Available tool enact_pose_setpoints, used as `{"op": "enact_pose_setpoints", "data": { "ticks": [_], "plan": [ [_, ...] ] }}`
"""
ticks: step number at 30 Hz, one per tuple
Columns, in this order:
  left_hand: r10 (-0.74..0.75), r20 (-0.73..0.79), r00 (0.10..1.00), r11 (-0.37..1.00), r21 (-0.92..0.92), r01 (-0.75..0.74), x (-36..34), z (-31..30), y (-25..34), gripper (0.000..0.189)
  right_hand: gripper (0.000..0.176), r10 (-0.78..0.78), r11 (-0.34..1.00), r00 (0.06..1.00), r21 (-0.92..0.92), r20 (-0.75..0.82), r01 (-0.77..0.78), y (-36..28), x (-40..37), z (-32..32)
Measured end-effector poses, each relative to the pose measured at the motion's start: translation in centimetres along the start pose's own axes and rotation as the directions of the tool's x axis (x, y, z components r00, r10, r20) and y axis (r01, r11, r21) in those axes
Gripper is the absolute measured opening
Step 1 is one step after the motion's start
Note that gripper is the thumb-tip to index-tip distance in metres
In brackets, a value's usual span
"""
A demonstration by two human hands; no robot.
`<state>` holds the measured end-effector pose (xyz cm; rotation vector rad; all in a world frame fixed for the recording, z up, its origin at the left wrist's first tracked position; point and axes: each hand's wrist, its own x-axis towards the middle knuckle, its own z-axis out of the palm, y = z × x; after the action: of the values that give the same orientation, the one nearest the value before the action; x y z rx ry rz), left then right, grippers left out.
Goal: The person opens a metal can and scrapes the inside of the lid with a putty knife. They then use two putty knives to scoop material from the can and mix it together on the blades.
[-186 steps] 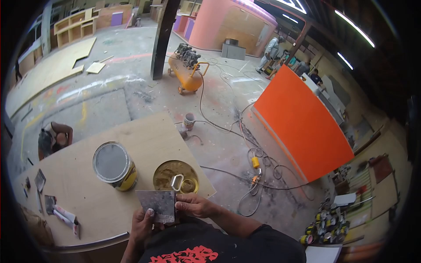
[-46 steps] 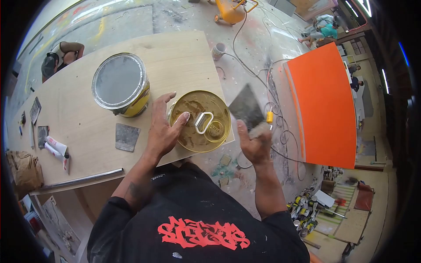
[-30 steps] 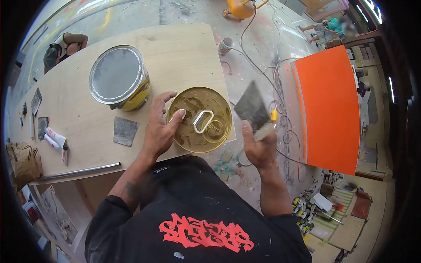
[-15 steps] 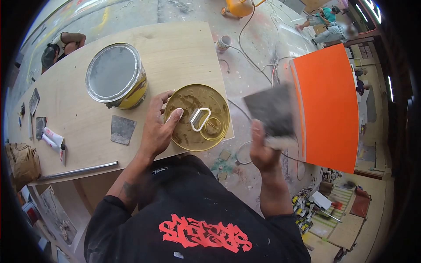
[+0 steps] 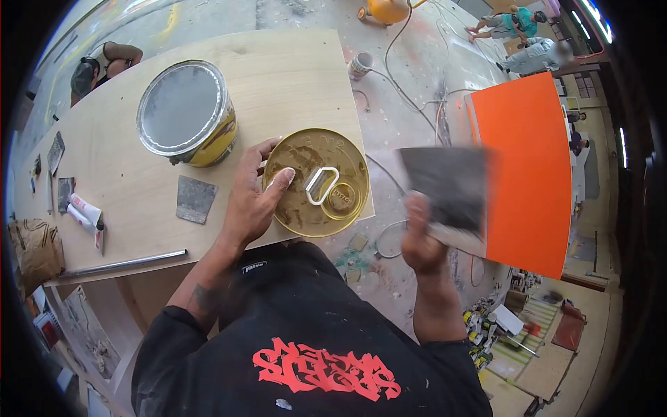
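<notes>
Lid of round, gold-coloured metal with a white loop handle is at the right end of the pale wooden counter, the left hand spread at its rim, thumb on top; I can't tell if it's lifted. Beyond the counter's edge, the right hand pinches a blurred, dark grey, flat square sheet. Left of the lid lie a smaller grey flat piece and a grey-topped yellow can.

Your only view comes from your head, looking steeply down past your shirt to both hands close in front, with the bench beneath; its wide, round-edged field also faces outward across the floor to people farther off.
</notes>
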<state>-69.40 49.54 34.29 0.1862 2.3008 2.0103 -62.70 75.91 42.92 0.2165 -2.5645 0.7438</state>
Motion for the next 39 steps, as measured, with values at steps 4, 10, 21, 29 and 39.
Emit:
{"op": "enact_pose_setpoints", "data": {
  "ticks": [4,10,21,29,39],
  "plan": [
    [-0.023,0.016,1.0,1.0,0.011,0.023,0.0,-0.2,0.2,0.047,0.029,0.306,0.948,0.923,0.014,0.233,-0.318,0.2,-0.1,1.2],
    [-0.034,0.046,0.998,0.999,0.02,0.033,-0.3,-0.3,0.2,0.048,0.029,0.428,0.901,0.789,-0.276,0.441,-0.334,-0.1,0.6,1.5],
    [-0.023,0.031,0.999,1.0,0.003,0.023,-0.1,-0.1,0.2,0.047,0.026,0.184,0.979,0.94,-0.14,0.287,-0.149,-0.9,-0.1,0.3],
    [-0.018,0.049,0.999,1.0,0.012,0.018,0.1,-0.3,0.5,0.051,0.032,0.402,0.914,0.853,-0.092,0.332,-0.395,-0.4,1.0,1.1],
    [-0.031,0.049,0.998,0.999,0.021,0.03,0.0,-0.5,0.4,0.05,0.026,0.25,0.961,0.959,0.086,0.133,-0.262,1.0,1.3,1.8]
  ]
}}
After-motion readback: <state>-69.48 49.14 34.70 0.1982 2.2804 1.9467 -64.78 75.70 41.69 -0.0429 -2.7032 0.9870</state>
